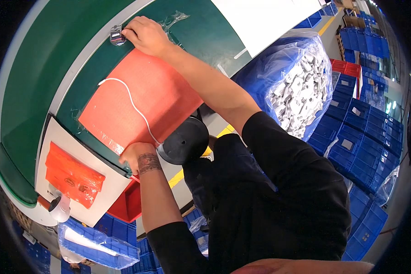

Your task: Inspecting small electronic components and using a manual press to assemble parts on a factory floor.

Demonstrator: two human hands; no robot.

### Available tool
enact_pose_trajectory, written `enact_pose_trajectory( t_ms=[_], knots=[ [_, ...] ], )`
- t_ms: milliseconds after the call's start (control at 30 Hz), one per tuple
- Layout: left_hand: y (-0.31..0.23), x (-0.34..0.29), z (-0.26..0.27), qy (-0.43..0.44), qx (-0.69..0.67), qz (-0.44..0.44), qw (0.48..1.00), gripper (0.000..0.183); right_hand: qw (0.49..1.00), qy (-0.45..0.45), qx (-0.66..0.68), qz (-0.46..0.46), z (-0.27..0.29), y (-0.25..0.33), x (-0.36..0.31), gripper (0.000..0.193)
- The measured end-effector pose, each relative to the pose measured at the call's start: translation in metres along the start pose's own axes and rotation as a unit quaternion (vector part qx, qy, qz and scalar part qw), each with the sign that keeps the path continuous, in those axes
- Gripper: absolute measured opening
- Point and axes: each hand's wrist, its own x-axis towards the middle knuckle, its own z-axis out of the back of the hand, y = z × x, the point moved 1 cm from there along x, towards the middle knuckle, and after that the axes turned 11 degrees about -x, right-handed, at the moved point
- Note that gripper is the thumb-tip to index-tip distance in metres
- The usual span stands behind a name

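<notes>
My right hand (146, 36) is at the far side of the green work surface, its fingers curled against a small silver tally counter (118, 35). Below that hand lies an orange-red mat (141, 96) with a clear plastic edge. A thin white cord (131, 98) runs in a curve across the mat to a grey fitting beside a black round object (186, 139). At the mat's near left corner, my left hand (139, 155) bends over the table edge above a red bin (128, 203). Most of its fingers are hidden, so any hold cannot be made out.
An orange plastic packet (73, 176) lies on a white board at the left, near a white device (59, 209). To the right, a plastic-lined blue bin holds many white parts (301, 93). Stacked blue crates (360, 118) stand beyond it. A white sheet (265, 23) covers the table's upper right.
</notes>
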Motion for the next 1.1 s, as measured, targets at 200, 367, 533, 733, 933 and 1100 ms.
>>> enact_pose_trajectory(
  t_ms=[200,367,533,733,933,1100],
  knots=[
    [0.003,-0.006,0.009,0.001,0.017,-0.011,1.0,0.058,1.0,0.001,0.011,-0.017,0.001,0.002,-0.001,0.019],
    [0.003,-0.01,0.012,0.001,0.032,-0.021,0.999,0.058,0.999,0.005,0.029,-0.013,0.002,0.0,-0.001,0.016],
    [0.002,0.023,-0.015,0.0,0.043,-0.031,0.999,0.058,1.0,0.015,0.017,-0.016,0.002,0.005,0.002,0.015],
    [0.001,0.022,-0.017,0.002,0.065,-0.043,0.997,0.058,0.999,0.035,-0.012,-0.021,0.004,0.004,0.003,0.014],
    [0.005,-0.006,0.006,0.001,0.085,-0.052,0.995,0.057,0.999,0.032,-0.026,-0.026,0.003,0.002,0.001,0.016],
    [0.001,-0.002,0.008,-0.007,0.097,-0.051,0.994,0.057,0.999,0.032,-0.027,-0.019,0.0,0.008,0.002,0.018]
  ],
)
